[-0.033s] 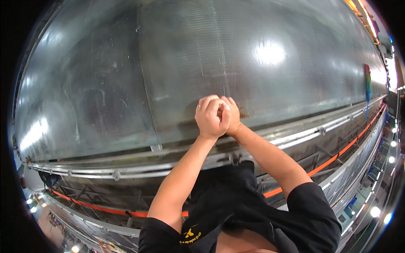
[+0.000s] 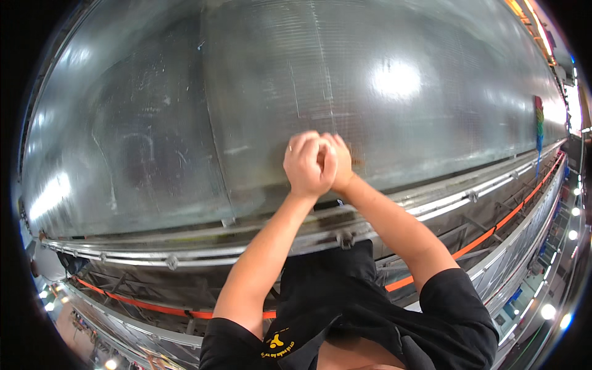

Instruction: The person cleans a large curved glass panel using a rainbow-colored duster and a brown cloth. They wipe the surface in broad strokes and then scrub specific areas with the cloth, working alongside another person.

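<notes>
My left hand and my right hand are pressed together over the near part of a grey metal surface. The left one is closed, its fingers curled and a ring on one of them. Behind it, partly covered, is the right one, with its fingers bent inward too. A small dark hollow shows between thumb and fingers. Whatever is inside the grip, if anything, is hidden. A brownish mark shows on the surface just right of the right hand.
Metal rails run along the near edge, with an orange strip below them. A multicoloured feather duster-like thing lies at the far right edge. Behind the left end, a person in a pale top is partly visible.
My clasped hands have shifted very slightly, a little farther from my body. They stay pressed together, and their closed shape looks the same.
</notes>
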A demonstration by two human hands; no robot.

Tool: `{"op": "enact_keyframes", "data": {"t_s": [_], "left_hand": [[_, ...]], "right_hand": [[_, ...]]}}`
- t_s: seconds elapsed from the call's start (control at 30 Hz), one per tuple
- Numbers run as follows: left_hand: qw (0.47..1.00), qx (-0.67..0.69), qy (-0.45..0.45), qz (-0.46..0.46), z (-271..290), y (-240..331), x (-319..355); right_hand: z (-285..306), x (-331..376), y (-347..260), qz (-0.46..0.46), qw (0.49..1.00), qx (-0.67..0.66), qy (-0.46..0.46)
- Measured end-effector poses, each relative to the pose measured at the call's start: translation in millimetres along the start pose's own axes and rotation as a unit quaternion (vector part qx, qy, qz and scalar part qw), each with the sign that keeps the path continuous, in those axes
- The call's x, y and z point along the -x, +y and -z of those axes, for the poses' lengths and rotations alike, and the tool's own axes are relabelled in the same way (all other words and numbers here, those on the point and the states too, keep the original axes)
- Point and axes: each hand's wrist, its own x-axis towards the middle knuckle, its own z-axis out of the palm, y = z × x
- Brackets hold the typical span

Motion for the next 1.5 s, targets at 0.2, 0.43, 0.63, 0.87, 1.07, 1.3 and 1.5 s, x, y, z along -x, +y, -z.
{"op": "enact_keyframes", "data": {"t_s": [0.2,0.43,0.63,0.87,1.07,1.3,1.5], "left_hand": [[0.999,0.021,0.004,-0.032,-34.9,-111.5,-223.1],[0.997,-0.061,-0.025,-0.041,-49.9,-166.4,-395.3],[0.993,-0.105,-0.055,0.011,-23.5,-122.5,-313.4],[0.997,0.009,-0.078,-0.028,74.7,-62.5,-32.2],[0.999,0.020,-0.045,-0.016,96.4,-35.8,33.8],[0.998,-0.011,-0.065,-0.004,-12.1,-112.2,-202.1],[0.995,-0.059,-0.074,-0.006,-68.8,-143.4,-373.6]], "right_hand": [[-35.7,-231.4,85.3,0.072,0.984,0.039,0.160],[-45.2,-403.9,134.5,-0.007,0.979,0.101,0.175],[-44.9,-312.5,89.8,-0.076,0.984,0.132,0.095],[-72.1,-48.3,-70.8,-0.104,0.989,0.078,0.074],[-68.0,19.7,-94.5,-0.062,0.997,0.036,0.004],[-42.9,-210.3,44.3,-0.125,0.988,-0.004,0.089],[-22.1,-370.1,134.0,-0.098,0.982,0.057,0.154]]}}
